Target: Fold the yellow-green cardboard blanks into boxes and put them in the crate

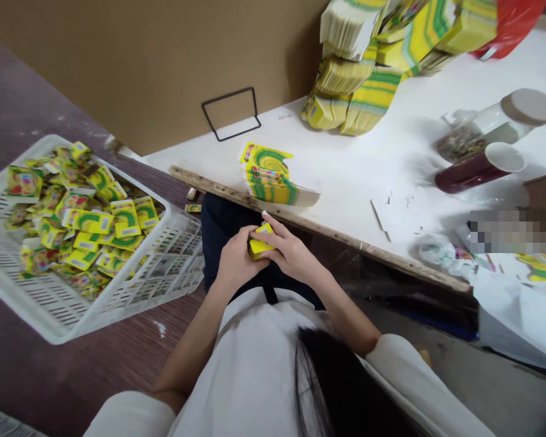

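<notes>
Above my lap, both hands hold a small yellow carton (260, 245) between them. My left hand (236, 260) has its fingers closed round the carton's left side. My right hand (291, 249) grips it from the right, with the index finger stretched up past its top edge. The fingers hide much of the carton. Just beyond the hands, on the table's edge, lies a fanned stack of flat yellow and green cartons (273, 176). To my left, a white plastic basket (164, 267) holds many small yellow cartons (88, 221).
Tall piles of flat cartons (364, 91) stand on the white table (346, 176). A black wire stand (231, 114) leans by a brown board (164, 60). At right are a lidded jar (495, 124), a dark red cup (473, 170) and a red bag (514, 27).
</notes>
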Available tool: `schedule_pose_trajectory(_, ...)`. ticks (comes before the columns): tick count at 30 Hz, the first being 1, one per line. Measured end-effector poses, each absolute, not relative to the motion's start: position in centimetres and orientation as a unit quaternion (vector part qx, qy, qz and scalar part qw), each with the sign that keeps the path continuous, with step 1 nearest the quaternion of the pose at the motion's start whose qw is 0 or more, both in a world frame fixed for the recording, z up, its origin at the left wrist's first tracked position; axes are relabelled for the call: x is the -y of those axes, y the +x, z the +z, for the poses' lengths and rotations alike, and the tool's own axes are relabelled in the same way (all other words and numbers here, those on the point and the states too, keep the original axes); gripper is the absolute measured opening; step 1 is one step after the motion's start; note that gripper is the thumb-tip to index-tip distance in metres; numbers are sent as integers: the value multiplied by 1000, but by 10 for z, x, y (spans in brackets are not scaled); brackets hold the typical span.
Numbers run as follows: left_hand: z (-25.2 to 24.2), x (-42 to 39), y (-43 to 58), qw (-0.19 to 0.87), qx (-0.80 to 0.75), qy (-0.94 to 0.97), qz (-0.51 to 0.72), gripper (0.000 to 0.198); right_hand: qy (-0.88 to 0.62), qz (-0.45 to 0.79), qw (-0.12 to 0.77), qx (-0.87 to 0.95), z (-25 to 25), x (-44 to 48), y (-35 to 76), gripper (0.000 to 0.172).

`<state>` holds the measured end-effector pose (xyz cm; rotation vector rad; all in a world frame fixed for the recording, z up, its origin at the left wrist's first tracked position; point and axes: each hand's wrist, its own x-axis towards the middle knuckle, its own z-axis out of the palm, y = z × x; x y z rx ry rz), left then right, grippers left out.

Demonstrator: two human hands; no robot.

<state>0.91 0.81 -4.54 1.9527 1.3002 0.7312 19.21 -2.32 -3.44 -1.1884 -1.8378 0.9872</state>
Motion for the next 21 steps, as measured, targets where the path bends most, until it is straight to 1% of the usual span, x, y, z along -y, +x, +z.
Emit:
schedule_pose_trajectory(1, -44, -8, 10, 339, -500, 747, 279, 68, -461, 376, 360, 719, -33, 22, 196, 32)
schedule_pose_trajectory(2, -43, -8, 10, 343, -500, 745, 277, 74, -456, 371, 357, 726, -31, 20, 199, 26)
schedule_pose_trajectory(4, -41, -9, 11, 353, -495, 749, 265, 79, -439, 373, 347, 740, -28, 18, 207, 22)
schedule_pose_trajectory(6, -40, -9, 11, 356, -484, 758, 254, 79, -422, 379, 339, 750, -26, 17, 211, 20)
schedule_pose_trajectory(12, -41, -11, 9, 338, -479, 776, 232, 82, -440, 366, 335, 748, -29, 24, 207, 20)
schedule_pose_trajectory(16, -39, -10, 9, 369, -463, 780, 202, 80, -408, 387, 322, 762, -34, 22, 212, 17)
schedule_pose_trajectory(21, -41, -13, 13, 358, -457, 787, 208, 78, -419, 366, 363, 747, -37, 19, 213, 19)
